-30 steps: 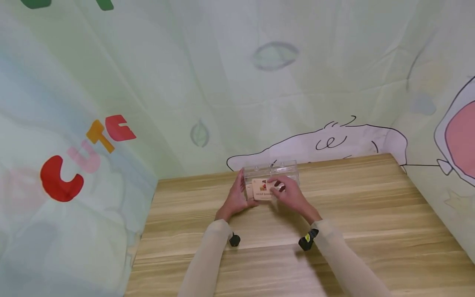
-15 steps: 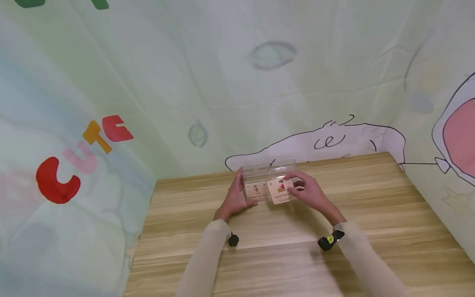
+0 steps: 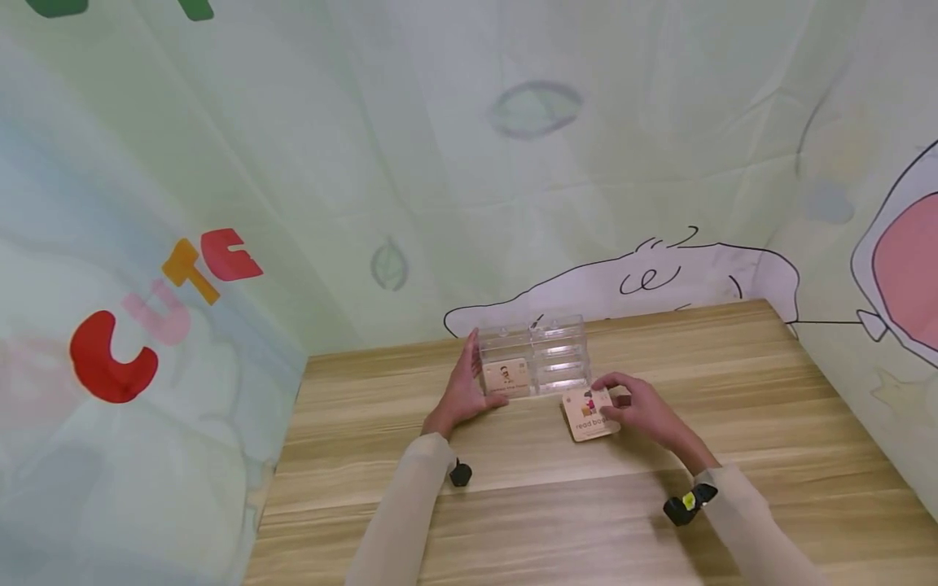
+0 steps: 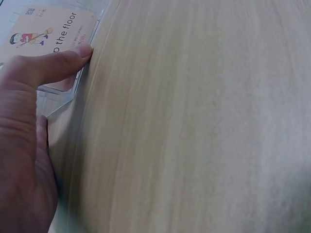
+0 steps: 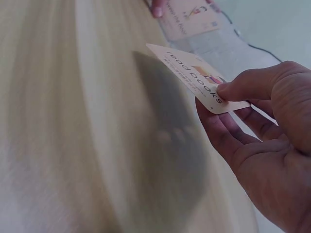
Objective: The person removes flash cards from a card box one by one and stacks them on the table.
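Observation:
A transparent plastic box [image 3: 563, 356] with dividers stands near the table's back edge. In its front left part sits a picture card [image 3: 507, 376] of a child sweeping, its caption ending "the floor" in the left wrist view. My left hand [image 3: 465, 386] grips the box's left end, thumb along the front edge and fingers on the side. My right hand [image 3: 646, 413] pinches a pale "read books" card [image 3: 586, 419] by its right edge, thumb on the printed face and fingers beneath. The card is raised over the table, in front of the box's right corner, and casts a shadow.
The wood-grain table [image 3: 366, 472] runs back to a printed fabric wall [image 3: 454, 163] just behind the box. Another printed sheet with "CUTE" lettering [image 3: 113, 358] hangs on the left. A black wrist camera [image 3: 685, 506] sits at the right sleeve.
My right hand has carried the "read books" card from over the box's left part to the right and toward me, uncovering the sweeping card. My left hand stays at the box.

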Available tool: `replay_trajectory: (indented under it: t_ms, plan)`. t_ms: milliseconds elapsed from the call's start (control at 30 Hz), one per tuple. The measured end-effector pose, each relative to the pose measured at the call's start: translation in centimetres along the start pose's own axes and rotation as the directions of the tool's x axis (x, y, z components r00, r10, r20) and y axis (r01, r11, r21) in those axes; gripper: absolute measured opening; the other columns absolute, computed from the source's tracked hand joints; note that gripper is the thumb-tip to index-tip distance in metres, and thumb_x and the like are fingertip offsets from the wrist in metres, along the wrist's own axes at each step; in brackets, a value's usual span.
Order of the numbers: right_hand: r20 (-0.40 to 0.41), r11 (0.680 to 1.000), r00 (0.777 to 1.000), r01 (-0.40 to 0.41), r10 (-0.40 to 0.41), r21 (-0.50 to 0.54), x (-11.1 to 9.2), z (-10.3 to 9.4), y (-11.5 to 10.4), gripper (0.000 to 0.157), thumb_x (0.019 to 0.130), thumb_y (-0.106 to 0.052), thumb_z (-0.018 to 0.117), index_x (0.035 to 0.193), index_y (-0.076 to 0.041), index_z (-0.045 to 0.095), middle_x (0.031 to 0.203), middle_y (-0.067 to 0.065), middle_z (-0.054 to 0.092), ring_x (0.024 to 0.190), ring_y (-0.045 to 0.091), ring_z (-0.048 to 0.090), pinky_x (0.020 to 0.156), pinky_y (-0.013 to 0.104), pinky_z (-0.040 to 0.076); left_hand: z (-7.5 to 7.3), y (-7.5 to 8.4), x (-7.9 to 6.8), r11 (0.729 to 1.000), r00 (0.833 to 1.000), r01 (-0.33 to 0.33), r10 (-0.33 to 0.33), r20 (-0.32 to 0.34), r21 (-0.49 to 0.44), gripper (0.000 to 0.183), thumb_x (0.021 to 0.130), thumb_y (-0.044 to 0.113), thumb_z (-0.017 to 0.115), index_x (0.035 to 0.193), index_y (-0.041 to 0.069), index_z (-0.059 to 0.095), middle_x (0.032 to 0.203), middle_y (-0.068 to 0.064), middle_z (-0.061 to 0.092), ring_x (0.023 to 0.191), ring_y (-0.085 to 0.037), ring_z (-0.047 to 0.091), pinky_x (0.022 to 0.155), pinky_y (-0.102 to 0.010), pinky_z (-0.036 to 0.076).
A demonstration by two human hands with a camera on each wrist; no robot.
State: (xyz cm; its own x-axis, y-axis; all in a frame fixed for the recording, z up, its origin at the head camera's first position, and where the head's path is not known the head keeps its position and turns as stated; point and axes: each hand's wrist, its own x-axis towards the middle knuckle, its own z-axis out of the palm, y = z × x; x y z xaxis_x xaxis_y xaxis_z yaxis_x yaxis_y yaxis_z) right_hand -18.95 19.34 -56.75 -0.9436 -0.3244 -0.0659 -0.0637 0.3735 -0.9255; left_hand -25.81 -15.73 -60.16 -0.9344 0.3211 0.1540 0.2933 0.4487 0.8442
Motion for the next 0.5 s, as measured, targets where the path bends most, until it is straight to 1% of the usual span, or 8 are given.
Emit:
replay_trajectory:
  t_ms: [100,200,300,400,500]
  plan:
    - [-0.007,0.998,1.000,-0.006,0.005,-0.055,-0.4,-0.1,0.8,0.037,0.090,0.005,0.073,0.125,0.002,0.063,0.131,0.022,0.061,0.117,0.043,0.064,0.094,0.045,0.061,0.0,0.1,0.0,1.000,1.000,0.012,-0.012,-0.002,0.012,0.146,0.064,0.012,0.100,0.167,0.022,-0.002,0.164,-0.019,0.034,0.147,-0.035,0.039,0.121,-0.044,0.036]
    - [-0.013,0.993,1.000,0.009,-0.011,-0.117,-0.6,-0.1,1.0,0.040,0.087,0.004,0.077,0.125,0.003,0.064,0.128,0.022,0.063,0.111,0.041,0.067,0.092,0.049,0.061,0.0,0.2,0.0,1.000,1.000,0.018,-0.018,0.002,0.014,0.146,0.064,0.011,0.100,0.167,0.021,-0.003,0.163,-0.019,0.035,0.147,-0.034,0.040,0.121,-0.043,0.036]
    - [-0.006,0.980,0.999,0.030,-0.032,-0.195,-0.9,0.0,0.9,0.046,0.083,0.002,0.082,0.125,0.004,0.064,0.121,0.020,0.066,0.101,0.032,0.067,0.086,0.046,0.061,0.1,0.2,0.0,1.000,1.000,0.023,-0.023,0.012,0.017,0.146,0.065,0.012,0.100,0.167,0.022,-0.004,0.163,-0.019,0.035,0.147,-0.032,0.039,0.121,-0.041,0.035]
    - [-0.001,0.964,0.999,0.041,-0.042,-0.263,-1.1,0.1,0.8,0.050,0.079,-0.001,0.086,0.124,0.004,0.064,0.112,0.014,0.066,0.093,0.024,0.063,0.078,0.038,0.057,0.2,0.0,0.0,0.999,1.000,0.022,-0.023,0.018,0.025,0.147,0.065,0.012,0.099,0.167,0.025,-0.007,0.163,-0.020,0.034,0.148,-0.032,0.039,0.122,-0.040,0.034]
    - [-0.002,0.946,0.998,0.058,-0.062,-0.320,-1.2,0.2,1.0,0.054,0.077,-0.004,0.089,0.124,0.003,0.064,0.108,0.012,0.064,0.089,0.021,0.057,0.074,0.033,0.053,0.3,-0.1,-0.1,0.999,0.999,0.031,-0.032,0.024,0.041,0.147,0.067,0.015,0.099,0.166,0.027,-0.008,0.164,-0.018,0.033,0.149,-0.031,0.038,0.122,-0.039,0.033]
